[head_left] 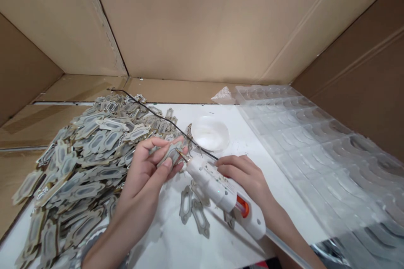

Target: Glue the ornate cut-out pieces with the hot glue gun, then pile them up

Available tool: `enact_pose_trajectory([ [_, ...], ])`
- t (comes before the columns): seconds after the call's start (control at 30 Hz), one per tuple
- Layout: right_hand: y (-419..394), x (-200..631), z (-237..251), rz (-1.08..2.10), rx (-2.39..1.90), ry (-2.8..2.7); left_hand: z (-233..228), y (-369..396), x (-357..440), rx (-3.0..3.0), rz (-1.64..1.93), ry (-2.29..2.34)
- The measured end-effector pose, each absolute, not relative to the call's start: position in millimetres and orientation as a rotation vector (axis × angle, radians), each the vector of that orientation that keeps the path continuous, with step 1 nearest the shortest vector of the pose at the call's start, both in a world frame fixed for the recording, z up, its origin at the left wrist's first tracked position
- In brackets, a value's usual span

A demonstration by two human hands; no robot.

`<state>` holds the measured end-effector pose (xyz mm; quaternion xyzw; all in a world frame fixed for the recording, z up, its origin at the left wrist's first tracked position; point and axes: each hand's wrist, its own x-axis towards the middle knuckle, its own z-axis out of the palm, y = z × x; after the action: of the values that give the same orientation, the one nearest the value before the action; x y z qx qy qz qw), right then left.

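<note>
**Glue gun tip on a frame piece**

While my left hand (148,166) closes its grip around one small ornate frame piece (170,154), my right hand (244,174) wraps its grip around the white glue gun (225,193), whose brass nozzle touches that piece. Just below the gun, a few loose frame pieces (194,210) lie flat on the white tabletop (252,143). To my left spreads a big heap of the same pieces (85,155), with a black cord (158,113) running over it. Beyond sits a shallow white dish (210,133); clear moulded trays (315,143) lie at right, cardboard walls (202,21) around.
</note>
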<state>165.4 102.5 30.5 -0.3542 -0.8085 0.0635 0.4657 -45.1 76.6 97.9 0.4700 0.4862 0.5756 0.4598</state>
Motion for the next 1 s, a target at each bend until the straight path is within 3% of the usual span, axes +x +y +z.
enact_pose_trajectory([
  [1.0,100.2,164.7,27.8,0.197,-0.862,-1.954,98.0,76.5,-40.9,1.184,1.449,1.172],
])
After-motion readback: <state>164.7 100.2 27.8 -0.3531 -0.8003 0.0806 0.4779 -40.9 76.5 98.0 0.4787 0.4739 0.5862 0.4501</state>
